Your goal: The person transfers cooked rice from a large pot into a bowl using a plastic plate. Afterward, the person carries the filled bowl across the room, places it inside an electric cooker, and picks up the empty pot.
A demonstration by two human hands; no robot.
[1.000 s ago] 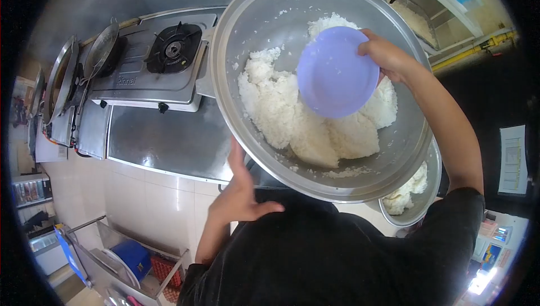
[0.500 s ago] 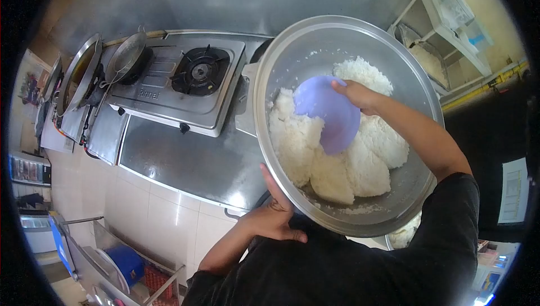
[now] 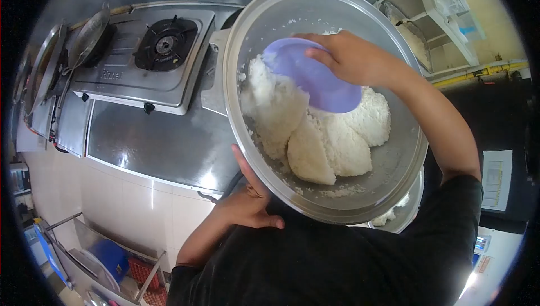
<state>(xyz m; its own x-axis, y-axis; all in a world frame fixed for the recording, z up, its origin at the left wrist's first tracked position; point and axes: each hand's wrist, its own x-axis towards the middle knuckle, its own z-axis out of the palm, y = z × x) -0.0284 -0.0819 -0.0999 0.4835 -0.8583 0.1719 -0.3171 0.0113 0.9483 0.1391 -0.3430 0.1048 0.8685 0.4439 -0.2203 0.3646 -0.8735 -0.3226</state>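
A large metal pot [image 3: 394, 176] of cooked white rice [image 3: 312, 148] is tilted towards me. Inside it, my right hand [image 3: 349, 58] grips the edge of a shallow purple bowl [image 3: 315, 78], thumb on the inner face and fingers behind. The bowl's lower edge is against the clumped rice, which stands in several broad lumps, and steam blurs the left side. Against the outside of the pot's near left rim lies my left hand [image 3: 250, 202], index finger stretched along the wall and thumb spread away. Its other fingers are mostly hidden.
A steel gas stove [image 3: 140, 61] with a black burner sits left on the steel counter [image 3: 152, 143]. Pans [image 3: 90, 36] stand farther left. A second metal container [image 3: 408, 210] holding rice is below right. White shelving [image 3: 427, 19] is at the back right, a metal rack [image 3: 112, 249] lower left.
My right hand and the purple bowl have moved up and left across the rice, and the bowl has tipped flatter. The view has shifted; my left hand stays at the rim.
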